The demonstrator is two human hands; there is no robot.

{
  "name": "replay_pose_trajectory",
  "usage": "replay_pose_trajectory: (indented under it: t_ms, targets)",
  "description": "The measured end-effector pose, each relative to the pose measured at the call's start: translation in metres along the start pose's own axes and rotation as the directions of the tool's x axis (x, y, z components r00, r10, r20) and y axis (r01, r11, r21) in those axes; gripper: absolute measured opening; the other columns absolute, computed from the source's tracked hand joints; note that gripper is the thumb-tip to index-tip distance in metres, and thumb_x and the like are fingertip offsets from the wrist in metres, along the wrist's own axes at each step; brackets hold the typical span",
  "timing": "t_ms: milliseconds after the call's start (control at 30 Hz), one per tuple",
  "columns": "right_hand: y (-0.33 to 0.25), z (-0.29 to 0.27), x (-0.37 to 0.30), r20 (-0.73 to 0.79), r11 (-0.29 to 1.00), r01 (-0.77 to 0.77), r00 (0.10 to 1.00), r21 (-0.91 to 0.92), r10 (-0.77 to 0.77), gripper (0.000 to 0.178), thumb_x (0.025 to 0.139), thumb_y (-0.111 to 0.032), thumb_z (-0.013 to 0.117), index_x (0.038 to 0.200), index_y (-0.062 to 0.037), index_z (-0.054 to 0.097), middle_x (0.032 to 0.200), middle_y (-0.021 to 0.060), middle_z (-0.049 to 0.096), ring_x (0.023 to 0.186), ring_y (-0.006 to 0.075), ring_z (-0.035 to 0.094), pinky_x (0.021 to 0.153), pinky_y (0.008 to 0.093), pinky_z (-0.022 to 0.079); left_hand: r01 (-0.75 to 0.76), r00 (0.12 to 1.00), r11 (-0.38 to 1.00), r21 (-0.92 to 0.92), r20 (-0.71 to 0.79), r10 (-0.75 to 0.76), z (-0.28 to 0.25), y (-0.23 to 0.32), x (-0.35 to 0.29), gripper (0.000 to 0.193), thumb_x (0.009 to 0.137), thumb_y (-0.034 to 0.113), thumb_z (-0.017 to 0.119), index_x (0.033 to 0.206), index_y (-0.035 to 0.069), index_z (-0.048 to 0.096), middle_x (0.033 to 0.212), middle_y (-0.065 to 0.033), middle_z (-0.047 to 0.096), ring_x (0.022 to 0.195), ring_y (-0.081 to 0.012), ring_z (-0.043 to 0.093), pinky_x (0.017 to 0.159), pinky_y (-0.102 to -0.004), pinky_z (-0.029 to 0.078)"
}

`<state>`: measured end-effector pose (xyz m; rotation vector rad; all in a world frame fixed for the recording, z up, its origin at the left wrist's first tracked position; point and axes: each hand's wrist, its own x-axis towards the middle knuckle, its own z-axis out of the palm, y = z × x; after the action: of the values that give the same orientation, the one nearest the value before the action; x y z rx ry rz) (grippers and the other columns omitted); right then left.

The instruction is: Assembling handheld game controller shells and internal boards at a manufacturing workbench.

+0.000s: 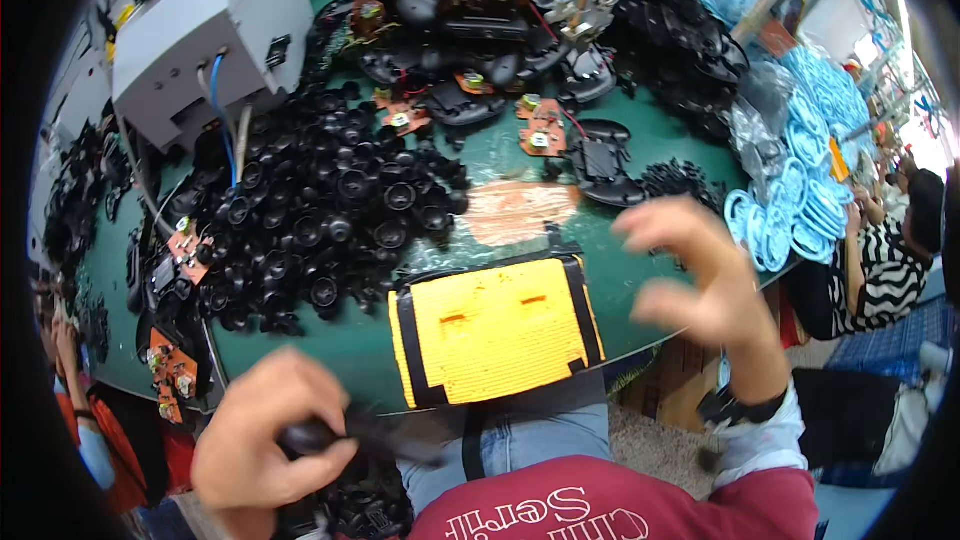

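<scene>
Low at the left, my left hand is closed round a black game controller piece, just off the table's front edge; motion blurs it, so I cannot make out its exact form. My right hand is raised over the right front of the table, fingers apart and curved, with nothing in them. Between the hands lies a yellow ribbed pad with black tape at its sides. Beyond it, a game controller half is wired to an orange circuit board.
A heap of black thumbstick caps covers the table's left middle. Behind it stands a grey machine with cables. More controllers are piled at the back. Light-blue cord coils lie at the right, where another person sits.
</scene>
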<state>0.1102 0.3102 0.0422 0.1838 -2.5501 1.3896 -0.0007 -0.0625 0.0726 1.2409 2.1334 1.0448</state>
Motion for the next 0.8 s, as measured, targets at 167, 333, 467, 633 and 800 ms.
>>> replay_pose_trajectory:
  t_ms: [167, 333, 467, 633, 800]
  targets:
    - [0.09, -0.049, 0.076, -0.225, 0.86, -0.123, 0.974, -0.496, 0.009, 0.035, 0.08, -0.02, 0.072, 0.109, -0.0024, 0.064, 0.108, 0.0144, 0.066, 0.101, 0.028, 0.063, 0.089, 0.036, 0.048, -0.061, 0.944, 0.991, 0.119, 0.331, 0.018, 0.013, -0.001, 0.01, 0.05, 0.074, 0.042, 0.079, 0.111, 0.009, 0.067, 0.123, -0.0133, 0.061, 0.114, -0.0311, 0.056, 0.097, -0.0415, 0.04]
    - [0.161, -0.064, 0.115, 0.014, 0.843, -0.319, 0.933, -0.434, 0.361, 0.064, 0.069, -0.037, 0.082, 0.115, 0.0035, 0.064, 0.11, 0.0215, 0.067, 0.103, 0.0333, 0.065, 0.091, 0.0369, 0.049, 0.058, 0.966, 0.994, -0.095, 0.256, -0.032, 0.026, -0.009, 0.023, 0.043, 0.079, 0.033, 0.077, 0.11, 0.005, 0.067, 0.111, -0.0127, 0.067, 0.104, -0.0283, 0.063, 0.092, -0.0365, 0.046]
    - [0.1, -0.056, 0.123, -0.032, 0.943, -0.312, 0.95, -0.114, 0.311, 0.036, 0.073, -0.012, 0.078, 0.103, 0.0057, 0.069, 0.098, 0.0125, 0.07, 0.088, 0.0181, 0.066, 0.081, 0.0312, 0.052, 0.094, 0.98, 0.962, -0.256, 0.192, -0.045, 0.028, -0.016, 0.021, 0.037, 0.081, 0.022, 0.077, 0.11, 0.002, 0.067, 0.108, -0.0137, 0.068, 0.102, -0.0287, 0.065, 0.087, -0.0363, 0.051]
    - [0.041, -0.091, 0.102, -0.109, 0.923, -0.261, 0.965, -0.284, 0.24, 0.031, 0.079, -0.013, 0.073, 0.104, 0.0026, 0.065, 0.099, 0.0096, 0.069, 0.082, 0.0142, 0.065, 0.062, 0.0274, 0.055, 0.059, 0.994, 0.909, -0.412, 0.106, -0.016, 0.047, -0.016, 0.051, 0.029, 0.082, 0.012, 0.075, 0.108, 0.0, 0.068, 0.109, -0.0136, 0.068, 0.1, -0.0252, 0.066, 0.087, -0.0325, 0.051]
    - [0.004, -0.127, 0.071, 0.064, 0.927, -0.252, 0.958, -0.277, 0.28, 0.033, 0.077, -0.012, 0.075, 0.105, 0.0017, 0.065, 0.094, 0.0063, 0.068, 0.084, 0.011, 0.063, 0.064, 0.0252, 0.053, 0.293, 0.956, 0.632, -0.718, 0.211, -0.203, 0.085, 0.004, 0.076, 0.034, 0.092, 0.015, 0.066, 0.12, -0.004, 0.061, 0.113, -0.0106, 0.065, 0.103, -0.0162, 0.063, 0.091, -0.0304, 0.05]
